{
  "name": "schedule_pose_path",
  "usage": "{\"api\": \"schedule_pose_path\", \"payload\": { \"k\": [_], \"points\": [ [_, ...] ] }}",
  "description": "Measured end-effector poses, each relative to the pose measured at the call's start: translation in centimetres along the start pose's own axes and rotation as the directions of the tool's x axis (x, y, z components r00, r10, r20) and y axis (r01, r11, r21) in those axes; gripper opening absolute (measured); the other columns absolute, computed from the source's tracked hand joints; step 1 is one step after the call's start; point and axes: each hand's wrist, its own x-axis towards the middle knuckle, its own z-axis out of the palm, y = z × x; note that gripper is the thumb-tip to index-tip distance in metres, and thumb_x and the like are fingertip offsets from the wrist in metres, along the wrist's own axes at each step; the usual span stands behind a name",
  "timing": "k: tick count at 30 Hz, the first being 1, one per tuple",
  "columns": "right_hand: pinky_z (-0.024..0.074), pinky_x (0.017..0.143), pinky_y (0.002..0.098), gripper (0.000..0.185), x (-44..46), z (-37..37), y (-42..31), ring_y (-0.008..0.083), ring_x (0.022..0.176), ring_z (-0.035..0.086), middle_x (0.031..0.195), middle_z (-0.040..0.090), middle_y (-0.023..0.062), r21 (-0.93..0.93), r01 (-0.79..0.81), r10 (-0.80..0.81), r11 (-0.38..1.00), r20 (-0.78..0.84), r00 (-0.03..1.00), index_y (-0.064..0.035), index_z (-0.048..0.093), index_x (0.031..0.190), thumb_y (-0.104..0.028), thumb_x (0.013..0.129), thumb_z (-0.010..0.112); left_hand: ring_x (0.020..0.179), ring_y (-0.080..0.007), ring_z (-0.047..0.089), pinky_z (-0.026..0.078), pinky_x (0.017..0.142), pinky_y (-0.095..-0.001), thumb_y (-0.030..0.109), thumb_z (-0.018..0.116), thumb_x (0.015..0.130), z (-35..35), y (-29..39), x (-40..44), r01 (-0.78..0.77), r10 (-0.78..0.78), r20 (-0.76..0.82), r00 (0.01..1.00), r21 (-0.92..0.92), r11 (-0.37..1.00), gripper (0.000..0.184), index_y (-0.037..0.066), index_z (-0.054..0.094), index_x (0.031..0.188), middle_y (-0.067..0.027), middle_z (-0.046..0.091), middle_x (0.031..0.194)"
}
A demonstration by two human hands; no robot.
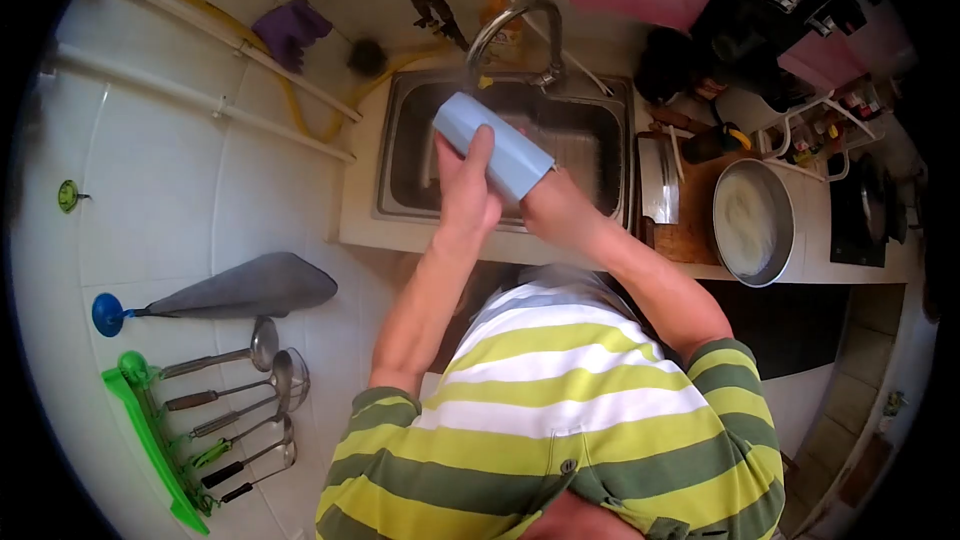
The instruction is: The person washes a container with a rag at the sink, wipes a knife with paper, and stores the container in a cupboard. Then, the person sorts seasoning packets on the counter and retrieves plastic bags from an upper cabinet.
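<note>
blue container [508,143], pale, smooth-sided, elongated, tilted, between the hands [468,188]

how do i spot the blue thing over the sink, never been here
Find the sink with the curved tap. Over it, the left hand holds a long object, the right hand at its near end. Its pale blue surface sets it apart from the silvery sink and tap.

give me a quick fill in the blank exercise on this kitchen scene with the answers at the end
1. With the right hand at one end, the left hand grips a tube-shaped object coloured light ____.
2. The rack holding the hanging utensils is bright ____.
3. In the picture, the round pan lies to the ____ of the sink.
Missing words: blue; green; right
</note>
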Motion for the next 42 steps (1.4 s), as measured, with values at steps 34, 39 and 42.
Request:
{"api": "schedule_pose_path", "payload": {
  "k": [34, 39, 42],
  "points": [
    [0.0543, 0.056, 0.0298, 0.073, -0.5, -5.4, -4.3, 0.0163, 0.075, 0.068, 0.087, 0.059, 0.0109, 0.719, -0.395, 0.015, 0.572, 0.472, 0.882, 0.0017, 0.024, 0.146, 0.007, 0.080, 0.056, 0.128, -0.0301, 0.049, 0.041, 0.107, -0.0511, 0.037, 0.069, 0.090, -2.0, 1.3, -1.7, -0.023, 0.063, 0.317, 0.946, -0.130, 0.991, 0.064, 0.010, 0.037, 0.139, -0.0121, 0.053, 0.131],
    [0.0556, 0.062, 0.0379, 0.058, -0.9, -3.8, -1.6, 0.0286, 0.078, 0.070, 0.101, 0.065, 0.0206, 0.355, 0.088, -0.137, 0.931, 0.114, 0.984, 0.0047, 0.043, 0.136, 0.004, 0.081, 0.061, 0.131, -0.0271, 0.046, 0.037, 0.110, -0.0497, 0.043, 0.063, 0.093, -1.5, 4.2, -2.2, 0.220, -0.218, 0.210, 0.953, 0.012, 0.975, 0.059, 0.008, 0.043, 0.137, -0.0105, 0.052, 0.136],
    [0.0557, 0.070, 0.0406, 0.048, -0.2, -5.0, -1.7, 0.0371, 0.087, 0.068, 0.108, 0.065, 0.0245, -0.243, 0.144, -0.072, 0.959, 0.284, 0.956, 0.0025, 0.053, 0.128, 0.002, 0.080, 0.060, 0.124, -0.0250, 0.050, 0.039, 0.107, -0.0487, 0.038, 0.067, 0.092, -0.5, 4.0, -2.1, 0.375, -0.355, 0.135, 0.925, -0.176, 0.910, 0.054, 0.008, 0.047, 0.133, -0.0087, 0.055, 0.130]
  ]
}}
